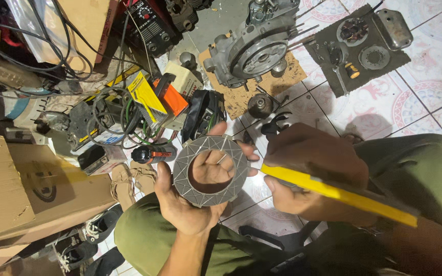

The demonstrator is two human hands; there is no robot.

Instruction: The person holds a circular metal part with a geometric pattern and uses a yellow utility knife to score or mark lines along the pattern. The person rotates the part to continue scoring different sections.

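My left hand (190, 202) holds a flat grey ring-shaped clutch plate (211, 171) with grooved lines, resting on its palm and fingers; the palm shows through the ring's hole. My right hand (310, 174) is just right of the plate and grips a long yellow flat tool (341, 195), like a ruler or file, that slants down to the right. The two hands are close, almost touching near the plate's right edge. My legs in olive trousers (149, 232) are below.
A grey engine casing (251, 48) lies on cardboard at top centre. A dark mat (364, 48) with metal parts is at top right. Cables, boxes and a battery (129, 110) crowd the left. Cardboard boxes (21, 189) stand at far left; shoes (85, 235) lie below them.
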